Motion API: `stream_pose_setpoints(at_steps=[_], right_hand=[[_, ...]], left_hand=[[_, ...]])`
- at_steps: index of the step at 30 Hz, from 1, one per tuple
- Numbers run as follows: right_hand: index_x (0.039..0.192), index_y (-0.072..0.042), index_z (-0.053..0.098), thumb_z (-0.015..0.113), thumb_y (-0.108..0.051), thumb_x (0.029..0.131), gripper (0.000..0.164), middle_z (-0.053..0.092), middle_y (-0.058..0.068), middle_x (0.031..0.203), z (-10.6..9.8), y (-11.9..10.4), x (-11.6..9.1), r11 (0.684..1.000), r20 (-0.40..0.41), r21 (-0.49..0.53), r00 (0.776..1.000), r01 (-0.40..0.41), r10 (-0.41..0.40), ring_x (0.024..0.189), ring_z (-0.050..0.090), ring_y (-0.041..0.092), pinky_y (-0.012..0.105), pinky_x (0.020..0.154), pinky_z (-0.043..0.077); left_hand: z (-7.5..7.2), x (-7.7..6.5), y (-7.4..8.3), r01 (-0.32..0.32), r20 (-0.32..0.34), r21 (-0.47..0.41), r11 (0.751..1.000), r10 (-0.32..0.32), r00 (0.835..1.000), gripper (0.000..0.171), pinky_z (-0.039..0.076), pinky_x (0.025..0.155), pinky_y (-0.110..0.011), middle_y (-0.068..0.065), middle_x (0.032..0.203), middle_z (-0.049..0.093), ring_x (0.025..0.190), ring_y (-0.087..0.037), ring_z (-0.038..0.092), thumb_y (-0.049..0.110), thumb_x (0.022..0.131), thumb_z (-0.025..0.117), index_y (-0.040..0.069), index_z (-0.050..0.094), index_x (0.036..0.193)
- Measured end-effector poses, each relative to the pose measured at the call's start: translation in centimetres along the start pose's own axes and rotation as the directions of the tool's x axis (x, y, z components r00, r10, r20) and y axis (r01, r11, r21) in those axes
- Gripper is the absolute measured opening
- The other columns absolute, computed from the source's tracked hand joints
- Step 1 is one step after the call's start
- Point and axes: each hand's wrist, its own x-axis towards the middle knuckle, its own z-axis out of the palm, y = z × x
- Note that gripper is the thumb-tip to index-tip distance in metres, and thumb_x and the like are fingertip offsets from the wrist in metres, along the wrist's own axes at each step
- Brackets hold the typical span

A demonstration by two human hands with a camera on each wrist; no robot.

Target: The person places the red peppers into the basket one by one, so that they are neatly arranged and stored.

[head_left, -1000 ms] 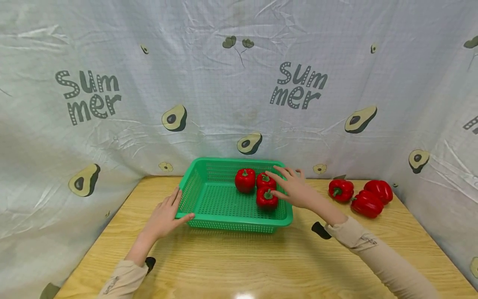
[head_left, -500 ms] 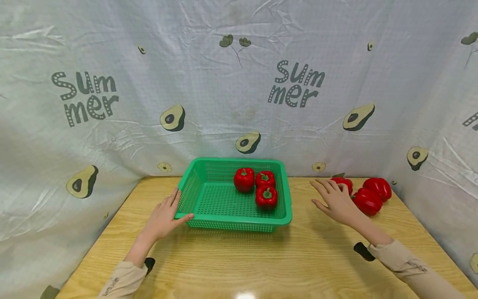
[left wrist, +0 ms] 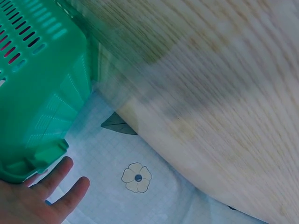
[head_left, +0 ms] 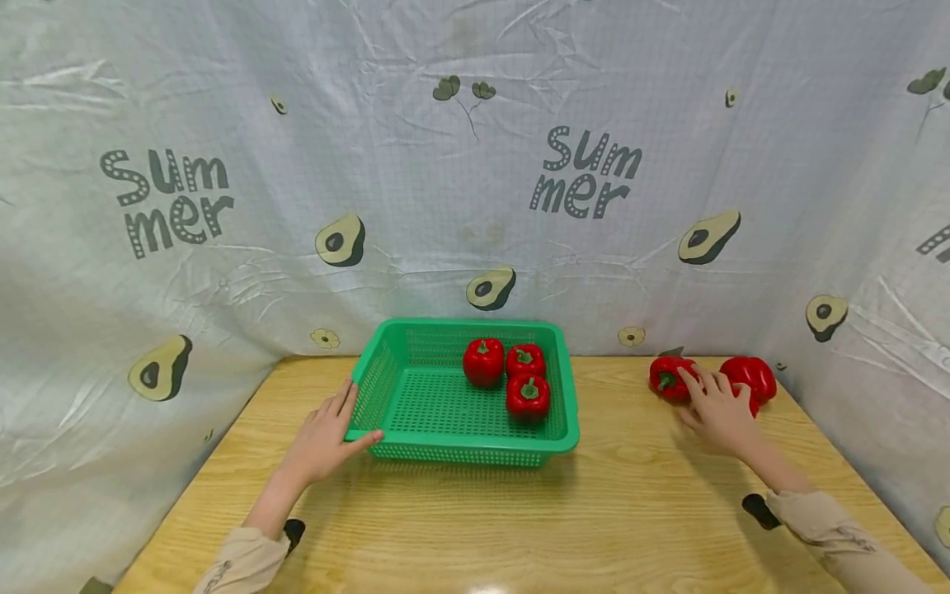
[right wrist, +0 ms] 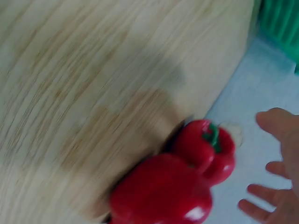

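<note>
A green plastic basket [head_left: 460,442] stands on the table with three red bell peppers inside, one of them the front pepper [head_left: 528,399]. My left hand [head_left: 321,441] rests on its left front corner, fingers straight and thumb along the front rim; the left wrist view shows these fingers [left wrist: 54,176] at the basket's edge. On the right, my right hand [head_left: 720,415] hovers with spread fingers over three more red bell peppers: a left one [head_left: 666,379], a back one [head_left: 753,376] and one mostly hidden beneath the hand. In the right wrist view the fingers are apart from the nearer pepper [right wrist: 161,189].
The wooden table [head_left: 460,528] extends in front of the basket and between it and the right-hand peppers. A printed cloth [head_left: 416,190] hangs behind and along both sides of the table.
My right hand has moved from above the peppers in the basket rightward to the loose peppers on the table. The left hand stays on the basket, and the basket has not moved.
</note>
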Motion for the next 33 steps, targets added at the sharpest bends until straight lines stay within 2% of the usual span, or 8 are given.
stream_pose_setpoints(at_steps=[5,10,19,26,33], right_hand=[[0.127,0.006,0.034,0.066,-0.026,0.077,0.068,0.031,0.034,0.124,0.2,1.9,-0.1,0.987,0.131,0.039,0.98,-0.154,0.148,0.109,0.026,0.052,0.073,0.076,0.019],[0.126,0.01,0.035,0.067,-0.028,0.074,0.072,0.028,0.037,0.122,0.7,3.4,-0.1,0.976,0.166,0.05,0.966,-0.21,0.199,0.11,0.023,0.055,0.076,0.079,0.015],[0.122,0.012,0.036,0.072,-0.029,0.067,0.077,0.032,0.039,0.115,1.8,4.2,-0.1,0.977,0.188,0.018,0.961,-0.211,0.204,0.106,0.024,0.056,0.077,0.077,0.017],[0.116,0.012,0.038,0.077,-0.027,0.062,0.077,0.036,0.039,0.109,2.5,4.6,-0.2,0.98,0.144,-0.03,0.97,-0.195,0.198,0.101,0.027,0.056,0.074,0.074,0.021],[0.11,0.01,0.038,0.077,-0.024,0.061,0.071,0.04,0.038,0.102,2.4,4.6,-0.4,0.98,0.096,-0.039,0.975,-0.195,0.198,0.098,0.03,0.055,0.074,0.074,0.022]], left_hand=[[-0.1,0.1,0.0,-0.003,0.014,0.002,1.0,0.003,1.0,0.09,0.031,0.094,-0.059,-0.024,0.147,0.015,0.126,-0.044,0.03,0.056,0.083,0.048,-0.007,0.018,0.14],[-0.2,0.3,0.0,0.006,0.024,-0.002,1.0,-0.006,1.0,0.09,0.03,0.095,-0.06,-0.023,0.147,0.014,0.127,-0.044,0.029,0.057,0.083,0.048,-0.006,0.017,0.14],[-0.3,0.3,0.0,0.014,0.039,-0.005,1.0,-0.014,0.999,0.091,0.028,0.097,-0.06,-0.023,0.147,0.014,0.128,-0.044,0.027,0.057,0.083,0.047,-0.006,0.016,0.141],[-0.3,0.2,0.0,0.01,0.037,-0.002,1.0,-0.01,0.999,0.091,0.029,0.097,-0.059,-0.024,0.147,0.016,0.128,-0.044,0.028,0.057,0.083,0.048,-0.006,0.017,0.14],[-0.3,0.1,0.1,0.009,0.035,-0.006,1.0,-0.009,0.999,0.091,0.031,0.095,-0.059,-0.023,0.147,0.013,0.127,-0.044,0.029,0.056,0.083,0.049,-0.006,0.016,0.14]])
